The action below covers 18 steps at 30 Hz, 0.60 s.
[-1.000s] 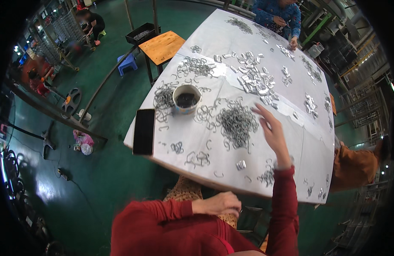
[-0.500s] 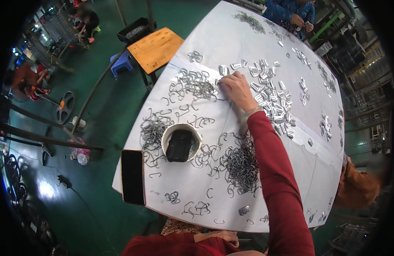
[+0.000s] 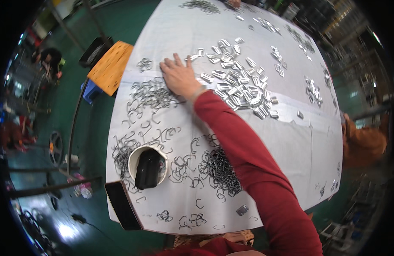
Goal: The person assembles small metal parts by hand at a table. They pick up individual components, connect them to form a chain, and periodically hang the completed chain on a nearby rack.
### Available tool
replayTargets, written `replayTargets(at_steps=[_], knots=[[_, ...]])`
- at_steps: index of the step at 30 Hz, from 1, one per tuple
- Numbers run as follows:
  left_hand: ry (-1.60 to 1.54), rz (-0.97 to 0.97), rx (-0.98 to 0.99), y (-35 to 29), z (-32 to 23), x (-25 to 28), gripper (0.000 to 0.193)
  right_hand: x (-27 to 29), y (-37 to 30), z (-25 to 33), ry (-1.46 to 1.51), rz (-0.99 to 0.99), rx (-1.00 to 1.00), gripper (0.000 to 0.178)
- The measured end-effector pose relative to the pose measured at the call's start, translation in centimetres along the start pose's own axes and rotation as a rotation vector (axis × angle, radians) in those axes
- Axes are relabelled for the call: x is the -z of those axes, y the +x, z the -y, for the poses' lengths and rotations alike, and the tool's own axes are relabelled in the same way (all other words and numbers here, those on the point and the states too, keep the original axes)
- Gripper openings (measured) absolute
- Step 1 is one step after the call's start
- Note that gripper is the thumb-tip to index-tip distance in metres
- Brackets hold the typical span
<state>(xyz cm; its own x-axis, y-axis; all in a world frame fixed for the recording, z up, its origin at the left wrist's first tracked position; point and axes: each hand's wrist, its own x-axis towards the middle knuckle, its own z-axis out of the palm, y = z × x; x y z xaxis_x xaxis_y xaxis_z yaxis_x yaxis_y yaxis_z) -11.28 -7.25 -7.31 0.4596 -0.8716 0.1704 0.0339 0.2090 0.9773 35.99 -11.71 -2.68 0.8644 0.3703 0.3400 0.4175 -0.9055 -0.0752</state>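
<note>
My right hand (image 3: 180,79), red sleeve behind it, rests palm down on the white-covered table (image 3: 286,149) with its fingers spread. It lies beside a loose spread of bent wire hooks (image 3: 152,94). To its right is a heap of silver metal clips (image 3: 244,83), several lying close to the fingers. Nothing shows in its grasp, though the palm's underside is hidden. Low in the picture, my left hand (image 3: 232,237) lies in my lap below the table edge; its fingers are too unclear to make out.
A white tub (image 3: 165,173) with a black object (image 3: 146,170) in it stands among hooks. A phone (image 3: 123,205) lies at the near left edge. A dense pile of dark hooks (image 3: 222,170) sits near my forearm. A wooden stool (image 3: 111,66) stands left; a person in orange (image 3: 363,143) is at right.
My right hand has moved left from beside the silver clips, and its bunched fingers have spread out. The view has shifted, so the table appears farther left and its far end is cut off.
</note>
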Motion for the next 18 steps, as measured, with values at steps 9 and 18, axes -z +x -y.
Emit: replayTargets(at_steps=[9, 18], knots=[[0.096, -0.031, 0.002, -1.5, -1.0, -1.9, 0.017, 4.2, -9.2, -6.3, -0.162, 0.065, -0.51, 0.048], [0.028, -0.032, 0.103, -1.2, -4.5, -2.1, 0.013, 12.8, -27.6, -10.3, -0.266, 0.144, -0.599, 0.044]])
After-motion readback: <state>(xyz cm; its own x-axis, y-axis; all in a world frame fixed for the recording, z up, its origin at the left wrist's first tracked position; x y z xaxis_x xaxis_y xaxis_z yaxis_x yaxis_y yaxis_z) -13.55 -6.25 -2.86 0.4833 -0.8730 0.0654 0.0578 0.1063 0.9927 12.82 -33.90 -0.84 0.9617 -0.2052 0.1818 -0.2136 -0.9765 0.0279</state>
